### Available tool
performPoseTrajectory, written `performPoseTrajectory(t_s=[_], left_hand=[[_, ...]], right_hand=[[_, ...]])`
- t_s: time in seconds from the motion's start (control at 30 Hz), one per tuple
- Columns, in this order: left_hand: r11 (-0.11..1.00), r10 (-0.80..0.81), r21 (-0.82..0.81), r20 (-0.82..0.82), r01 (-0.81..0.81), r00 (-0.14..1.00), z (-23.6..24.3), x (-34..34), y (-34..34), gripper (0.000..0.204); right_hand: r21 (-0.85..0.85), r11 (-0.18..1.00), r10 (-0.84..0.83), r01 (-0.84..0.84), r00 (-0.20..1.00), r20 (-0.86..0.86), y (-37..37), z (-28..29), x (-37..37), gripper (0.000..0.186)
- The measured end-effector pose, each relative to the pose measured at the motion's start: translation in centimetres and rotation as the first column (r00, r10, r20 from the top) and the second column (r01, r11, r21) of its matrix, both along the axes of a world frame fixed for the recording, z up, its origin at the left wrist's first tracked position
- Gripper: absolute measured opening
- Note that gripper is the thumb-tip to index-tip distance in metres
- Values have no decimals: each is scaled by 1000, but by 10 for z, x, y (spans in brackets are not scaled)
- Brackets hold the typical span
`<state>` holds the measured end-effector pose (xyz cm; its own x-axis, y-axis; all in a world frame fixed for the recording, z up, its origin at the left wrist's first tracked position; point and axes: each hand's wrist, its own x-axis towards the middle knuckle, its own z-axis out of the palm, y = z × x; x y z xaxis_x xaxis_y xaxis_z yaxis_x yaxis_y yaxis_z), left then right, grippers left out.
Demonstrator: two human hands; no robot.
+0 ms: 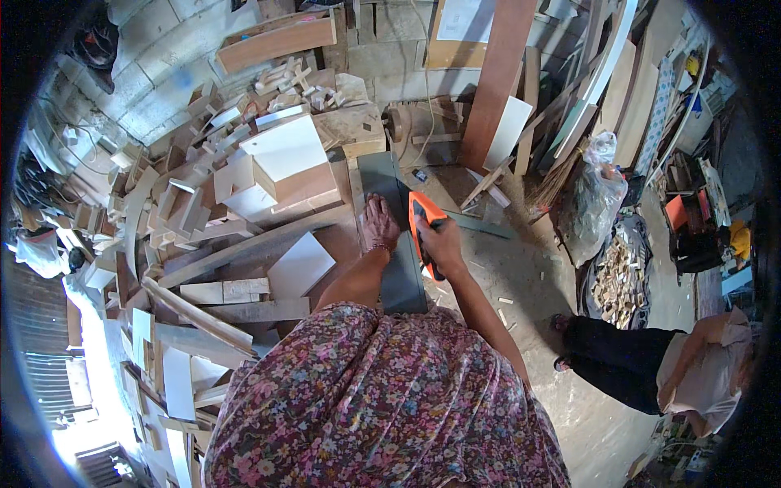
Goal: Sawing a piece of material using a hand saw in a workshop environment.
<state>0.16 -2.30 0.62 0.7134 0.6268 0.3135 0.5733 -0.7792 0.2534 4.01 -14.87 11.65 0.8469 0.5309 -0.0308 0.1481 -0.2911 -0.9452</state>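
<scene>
A long grey-green board [396, 281] lies lengthwise in front of me on a wooden support. My left hand [380, 222] rests flat on its upper face, fingers stretched toward the far end. Close by on the right, my right hand [439, 242] is closed round the orange and black handle [421, 213] of what looks like a handsaw, at the board's right edge. Its blade cannot be made out clearly. A thin greenish strip [484, 227] shows to the right, beyond the handle.
Piled wood offcuts [191, 207] and a white panel [286, 148] crowd the left. Tall planks [498, 85] lean at the back. On the right are a clear plastic bag [598, 191], a dark sack of wood scraps [620, 281] and another person [626, 362]. Chips litter the floor [533, 301].
</scene>
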Motion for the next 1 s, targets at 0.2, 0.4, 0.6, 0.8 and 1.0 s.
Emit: performPoseTrajectory(t_s=[0.2, 0.4, 0.6, 0.8, 1.0], left_hand=[[977, -15, -212, 43, 24, 999, 0, 0, -1, 48], [993, -27, -113, 83, 37, 996, -17, 1, 6, 44], [999, -6, -41, 58, 9, 998, 0, 0, -4, 41], [983, 14, -185, -19, -17, 1000, -1, -3, -1, 42], [987, 43, -158, 30, -38, 999, -8, 5, 2, 41]], right_hand=[[-226, 964, 154, -138, 987, 52, -22, 67, -12, 30], [-136, 991, -10, 6, 1000, -27, -54, 62, -43, 30], [-83, 992, -90, 100, 988, 123, -27, -5, -26, 26], [-77, 993, -92, 95, 995, 40, 4, -8, -12, 25], [-127, 992, 29, -19, 996, 81, -32, 45, -32, 28]])
